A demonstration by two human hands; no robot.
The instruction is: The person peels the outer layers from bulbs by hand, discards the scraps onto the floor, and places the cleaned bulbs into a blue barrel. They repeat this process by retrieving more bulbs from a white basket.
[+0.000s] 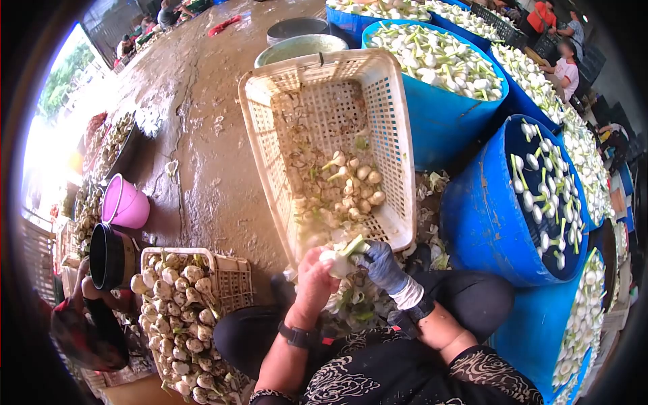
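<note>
A white garlic bulb (341, 264) with a green stalk is between my two hands, over the near end of a cream plastic crate (253, 88). My left hand (314, 280), bare, is closed around the bulb's white side. My right hand (386, 268), in a grey-blue glove, has its fingers closed at the green stalk. Several more bulbs (351, 191) lie in the crate, among brown scraps. Pale peelings (358, 297) are piled below my hands, between my knees.
On the left stands a crate heaped with soiled bulbs (179, 304), near a black bucket (108, 256) and a pink bucket (126, 202). Blue tubs (466, 202) of peeled bulbs line the right. A person (88, 331) sits at far left; others work farther back.
</note>
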